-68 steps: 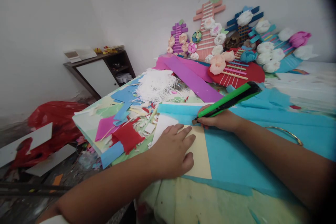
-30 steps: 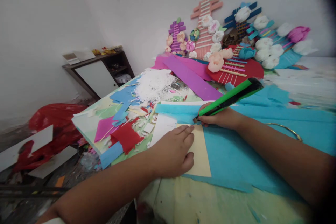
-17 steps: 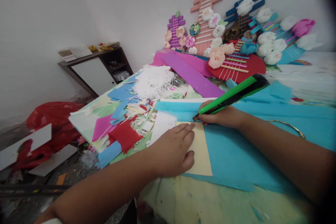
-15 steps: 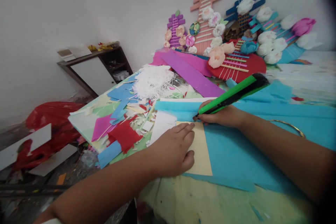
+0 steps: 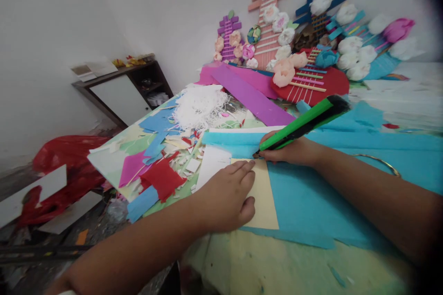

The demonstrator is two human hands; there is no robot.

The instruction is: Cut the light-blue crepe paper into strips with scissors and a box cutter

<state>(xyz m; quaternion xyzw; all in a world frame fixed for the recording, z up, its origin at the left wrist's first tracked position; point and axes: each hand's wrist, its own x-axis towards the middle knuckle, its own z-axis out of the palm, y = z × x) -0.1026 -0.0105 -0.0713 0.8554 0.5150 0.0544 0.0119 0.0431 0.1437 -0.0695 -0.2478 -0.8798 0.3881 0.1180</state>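
My right hand (image 5: pixel 289 150) grips a green and black utility knife (image 5: pixel 301 124), slanted with its tip down at the top edge of a cream card (image 5: pixel 265 198). My left hand (image 5: pixel 228 196) lies on the card with fingers stretched out, covering its left part. Its fingertips are close to the knife tip. Beneath the card lies a sheet of turquoise paper (image 5: pixel 311 203), with a strip of it running along the far side. A white piece of card (image 5: pixel 214 163) sticks out left of the cream card.
Left of my hands are paper scraps, a red piece (image 5: pixel 162 177) and a heap of white string (image 5: pixel 200 106). A purple strip (image 5: pixel 252 94) lies behind. Guitar-like crafts with paper flowers, one red (image 5: pixel 311 87), stand along the wall. A low cabinet (image 5: pixel 121 94) is beyond the table.
The whole view has shifted slightly, so things sit a little further left and up. Both hands and the utility knife keep nearly the same place on the card.
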